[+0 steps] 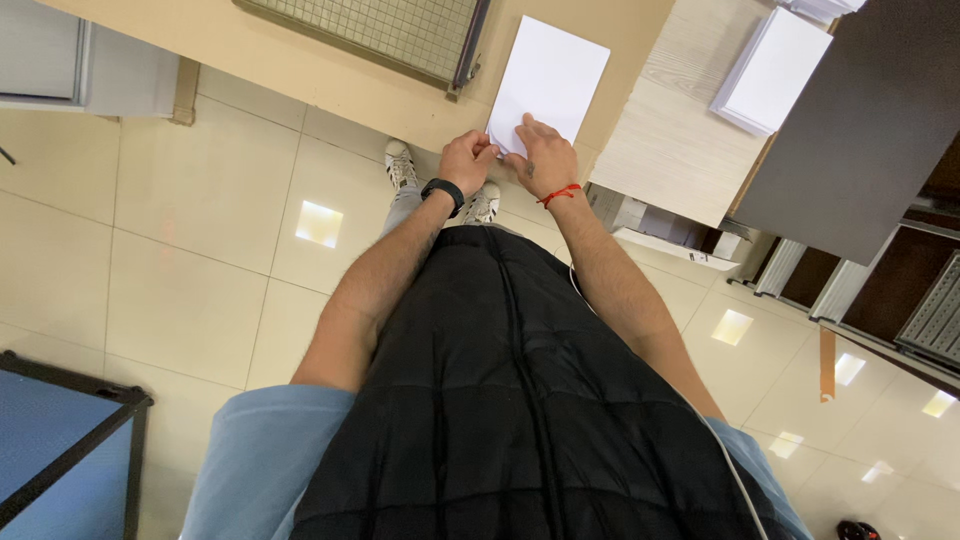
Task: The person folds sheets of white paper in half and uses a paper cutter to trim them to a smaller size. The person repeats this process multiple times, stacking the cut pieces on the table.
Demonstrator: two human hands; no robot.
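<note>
White paper (pixel 550 75), a neat sheet or thin stack, lies flat on the tan table (pixel 330 75) right at its near edge, and everything else I place by it. My left hand (pixel 467 160) pinches its near corner, fingers curled closed on the edge. My right hand (pixel 543 155) rests on top with fingers spread flat, pressing down, likely so the sheet cannot slide. Left of the paper sits a gridded paper cutter (pixel 375 30). Right of it, on a paler wooden surface (pixel 675 130), waits another paper stack (pixel 770 70). Below the paper's near edge, my shoes stand on cream floor tiles (pixel 200 220).
</note>
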